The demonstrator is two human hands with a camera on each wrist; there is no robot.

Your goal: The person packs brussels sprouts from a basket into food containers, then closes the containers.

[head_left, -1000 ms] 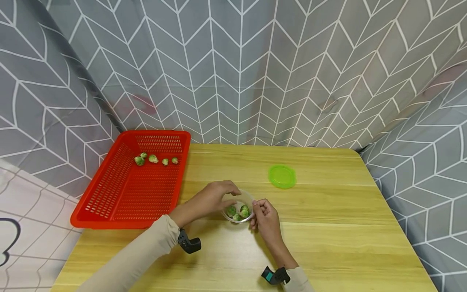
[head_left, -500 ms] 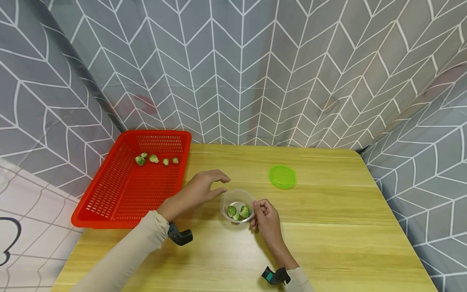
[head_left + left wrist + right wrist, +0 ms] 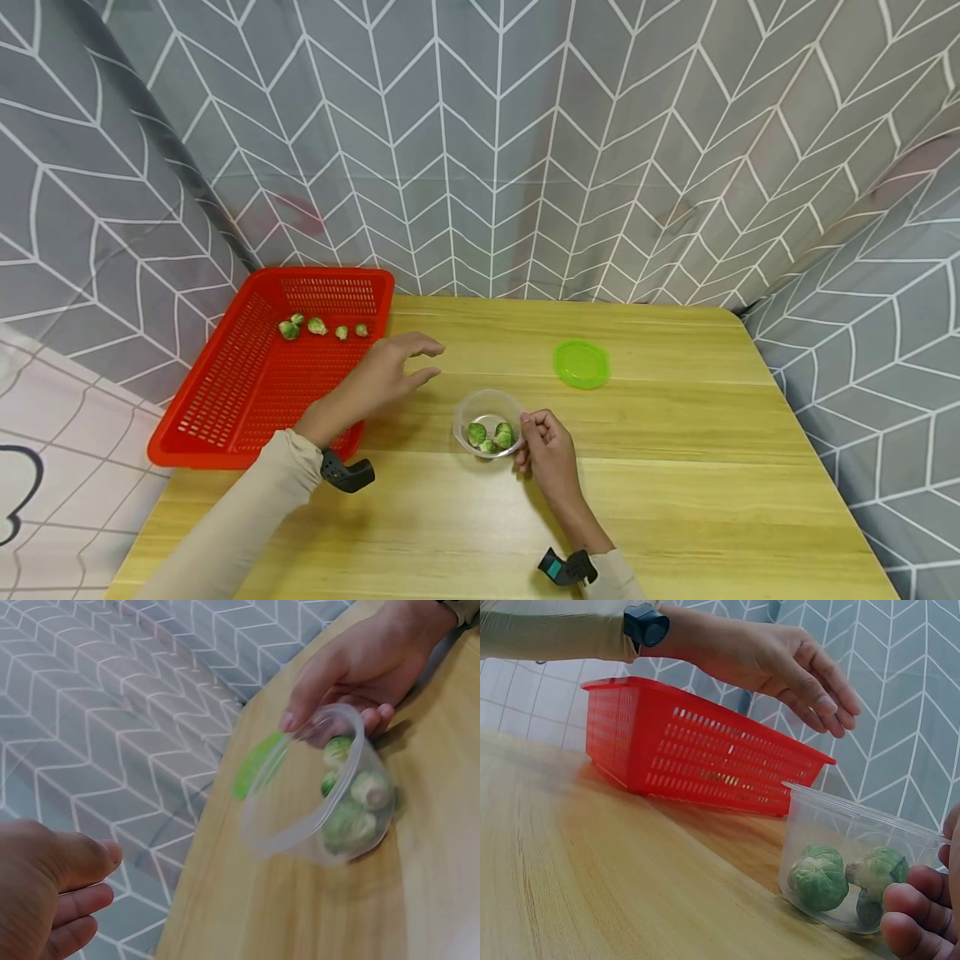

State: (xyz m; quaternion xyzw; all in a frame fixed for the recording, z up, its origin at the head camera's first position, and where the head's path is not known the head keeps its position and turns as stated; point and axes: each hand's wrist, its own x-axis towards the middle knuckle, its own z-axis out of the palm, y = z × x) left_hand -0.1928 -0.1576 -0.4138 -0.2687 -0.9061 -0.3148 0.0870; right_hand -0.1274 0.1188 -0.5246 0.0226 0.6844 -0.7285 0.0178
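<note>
A clear plastic tub (image 3: 470,408) stands on the table with several Brussels sprouts (image 3: 487,447) in its bottom. My right hand (image 3: 551,450) pinches the tub's right rim between thumb and fingers, as the left wrist view also shows. My left hand (image 3: 386,367) hovers between the tub and the red basket (image 3: 378,287), near the basket's right edge. Its fingers are apart from the thumb and nothing lies between them. Inside the basket, several more Brussels sprouts (image 3: 317,326) are spread along the far end.
A bright green lid (image 3: 581,363) lies flat on the wooden table (image 3: 675,467), beyond the tub and to its right. Grey patterned curtain (image 3: 495,150) hangs behind the table's far edge and along both sides.
My left hand has come away from over the tub, moving left and a little farther back toward the basket. The right hand and the tub have stayed in place.
</note>
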